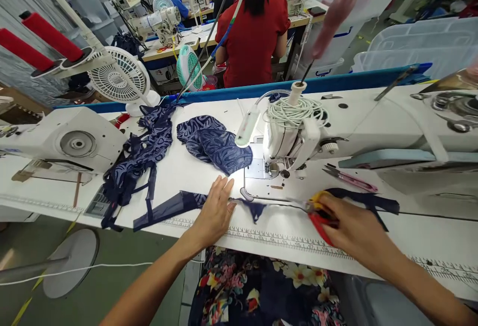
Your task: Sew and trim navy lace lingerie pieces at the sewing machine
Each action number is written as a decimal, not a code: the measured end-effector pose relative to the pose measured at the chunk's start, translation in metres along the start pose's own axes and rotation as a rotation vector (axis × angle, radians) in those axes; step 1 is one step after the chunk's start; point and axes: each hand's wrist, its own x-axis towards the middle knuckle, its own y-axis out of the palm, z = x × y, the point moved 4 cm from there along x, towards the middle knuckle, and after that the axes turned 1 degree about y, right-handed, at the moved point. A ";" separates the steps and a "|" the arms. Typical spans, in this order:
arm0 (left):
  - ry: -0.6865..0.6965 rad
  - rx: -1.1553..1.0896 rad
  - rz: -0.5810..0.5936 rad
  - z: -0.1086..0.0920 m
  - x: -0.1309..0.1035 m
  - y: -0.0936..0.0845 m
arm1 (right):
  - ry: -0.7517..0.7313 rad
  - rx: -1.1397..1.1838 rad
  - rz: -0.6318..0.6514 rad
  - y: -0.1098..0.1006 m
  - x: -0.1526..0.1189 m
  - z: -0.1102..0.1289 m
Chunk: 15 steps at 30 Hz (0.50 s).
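A: Item one, the piece under hand?

B: One navy-blue sheer mesh strip, partly patterned [168,211], lying near the front of the white tabletop [433,234]. It runs leftward from beneath our left hand [214,211]; a small navy triangular fabric tip [255,210] shows to the hand's right.

A: Hands?

B: Left: palm down, fingers extended and nearly together, pressing the strip flat. Right hand [347,221]: curled around the red-and-yellow-handled scissors [321,216], blades leftward. Whether fabric sits between the blades, we cannot tell.

A: Handling grade?

B: Light, limp and thin, we judge; likely to slide, wrinkle or snag. We rate it best held under spread fingertips close to the narrow end, or pinched at a dark border.

A: Edges and room?

B: Front edge: just below the strip, marked with a black printed ruler scale [276,238]. Far side: a navy swirl-patterned folded fabric piece [224,144], just beyond our left fingertips, and the white sewing machine [289,139]. Right: pink-handled metal snips [353,179] and a dark navy fabric band [373,200]. Our widest sideways room lies between the hands, along the scale.
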 end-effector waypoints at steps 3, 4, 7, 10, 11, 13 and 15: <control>0.013 -0.016 0.007 0.000 -0.007 -0.008 | 0.235 0.015 0.132 -0.009 -0.018 -0.028; 0.041 -0.008 -0.020 -0.004 -0.006 -0.010 | 0.276 0.002 0.172 -0.010 -0.023 -0.033; 0.234 0.031 -0.144 -0.027 0.002 -0.009 | 0.315 -0.041 0.261 -0.006 -0.029 -0.037; 0.430 0.078 -0.089 -0.055 0.015 0.007 | 0.296 -0.061 0.276 -0.002 -0.027 -0.030; 0.441 0.108 -0.032 -0.061 0.018 0.014 | 0.289 -0.067 0.268 -0.002 -0.027 -0.028; 0.408 0.175 0.097 -0.068 0.023 0.027 | 0.288 -0.081 0.265 -0.004 -0.026 -0.026; 0.370 0.216 0.195 -0.069 0.024 0.034 | 0.297 -0.091 0.266 -0.007 -0.027 -0.026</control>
